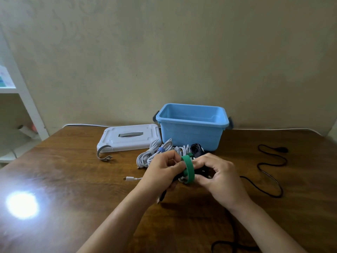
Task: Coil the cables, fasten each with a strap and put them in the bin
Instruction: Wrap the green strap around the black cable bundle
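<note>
2 hands (189, 172) wrap green strap (188, 168) rnd cable.

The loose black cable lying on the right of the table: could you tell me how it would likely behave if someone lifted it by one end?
The black cable would probably be floppy: it lies in loose, uneven curves on the table. It looks thin, so likely light. Its slack would likely trail and drag.

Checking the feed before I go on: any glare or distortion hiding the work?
Head view: a bright glare spot washes out the table at lower left, away from the hands; wide-angle bending at the edges; green strap and blue bin evenly lit and clear.
</note>
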`<state>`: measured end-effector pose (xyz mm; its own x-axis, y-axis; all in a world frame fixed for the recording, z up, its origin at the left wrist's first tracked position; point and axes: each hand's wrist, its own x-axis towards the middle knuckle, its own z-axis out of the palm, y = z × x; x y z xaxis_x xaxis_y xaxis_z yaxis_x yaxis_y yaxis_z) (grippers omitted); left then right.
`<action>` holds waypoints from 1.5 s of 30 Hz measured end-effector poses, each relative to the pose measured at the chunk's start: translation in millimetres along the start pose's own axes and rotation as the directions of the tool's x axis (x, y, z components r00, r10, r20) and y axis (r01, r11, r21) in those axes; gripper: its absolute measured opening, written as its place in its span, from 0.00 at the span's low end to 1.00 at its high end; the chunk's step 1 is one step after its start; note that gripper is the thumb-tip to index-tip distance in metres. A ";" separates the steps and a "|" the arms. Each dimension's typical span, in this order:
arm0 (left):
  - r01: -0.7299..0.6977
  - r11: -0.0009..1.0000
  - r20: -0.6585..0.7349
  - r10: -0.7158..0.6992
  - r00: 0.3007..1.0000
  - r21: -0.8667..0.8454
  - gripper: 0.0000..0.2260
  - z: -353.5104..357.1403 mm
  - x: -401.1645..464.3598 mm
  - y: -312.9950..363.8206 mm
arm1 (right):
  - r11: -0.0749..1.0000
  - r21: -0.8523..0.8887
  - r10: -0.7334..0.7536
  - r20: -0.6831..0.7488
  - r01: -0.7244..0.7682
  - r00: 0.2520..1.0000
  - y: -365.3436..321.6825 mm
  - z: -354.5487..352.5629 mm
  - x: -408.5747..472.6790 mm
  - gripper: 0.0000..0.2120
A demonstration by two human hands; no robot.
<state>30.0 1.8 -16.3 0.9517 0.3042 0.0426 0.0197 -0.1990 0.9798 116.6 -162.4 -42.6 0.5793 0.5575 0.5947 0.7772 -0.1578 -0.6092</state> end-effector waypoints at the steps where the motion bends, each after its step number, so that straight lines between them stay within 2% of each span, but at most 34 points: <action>1: -0.015 1.000 -0.013 0.015 1.000 0.012 0.08 1.1 -0.5 0.1 | 1.000 0.004 0.012 -0.002 -0.012 1.000 0.8 0.1 0.2 0.10; 6: -0.114 0.985 -0.041 0.120 0.992 0.131 0.07 3.7 -2.9 2.8 | 0.999 0.013 0.034 -0.040 -0.033 0.999 1.4 -1.5 -0.5 0.15; 10: -0.177 0.954 -0.048 0.194 0.980 0.243 0.06 2.7 -4.1 3.0 | 0.998 0.010 0.054 -0.025 -0.054 0.998 4.1 -0.2 -1.0 0.08; 13: -0.216 0.931 -0.061 0.243 0.968 0.293 0.06 1.8 -3.5 1.7 | 0.996 0.043 0.075 -0.004 -0.075 0.997 3.0 -1.0 -0.8 0.07; 15: -0.264 0.885 -0.058 0.308 0.949 0.384 0.08 2.0 -2.5 -1.2 | 0.992 0.077 0.094 0.021 -0.095 0.995 0.9 -2.2 -0.8 0.07; 26: -0.390 0.764 0.039 0.433 0.900 0.514 0.04 2.4 -1.8 -3.0 | 0.979 0.053 0.195 0.064 -0.199 0.979 0.5 -5.5 1.1 0.10; 30: -0.429 0.699 0.130 0.440 0.889 0.572 0.08 -1.4 -0.7 -2.3 | 0.963 0.083 0.250 0.095 -0.258 0.964 3.6 -5.2 2.4 0.08; 32: -0.408 0.712 0.109 0.427 0.898 0.571 0.08 -2.2 -0.3 -4.0 | 0.950 0.128 0.267 0.129 -0.283 0.955 5.0 -5.1 3.0 0.07; 34: -0.353 0.768 0.031 0.399 0.916 0.535 0.06 -2.9 2.2 -7.0 | 0.946 0.168 0.253 0.159 -0.279 0.954 4.7 -4.1 3.5 0.07; 37: -0.240 0.866 -0.061 0.296 0.953 0.438 0.04 -6.2 6.3 -8.8 | 0.946 0.197 0.219 0.195 -0.257 0.956 4.7 -1.1 2.7 0.17; 39: -0.192 0.916 -0.062 0.228 0.972 0.353 0.04 -9.0 8.1 -9.6 | 0.963 0.151 0.194 0.191 -0.224 0.962 4.8 -0.6 1.7 0.21; 45: -0.167 0.961 -0.044 0.180 0.983 0.219 0.01 -7.5 7.1 -8.1 | 0.999 -0.025 0.041 0.093 -0.039 0.995 7.4 -2.4 1.2 0.16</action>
<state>34.2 12.5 -22.4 0.9251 0.3042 0.2272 -0.0723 -0.4464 0.8919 123.6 -164.9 -45.2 0.5852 0.6242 0.5175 0.7601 -0.2000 -0.6183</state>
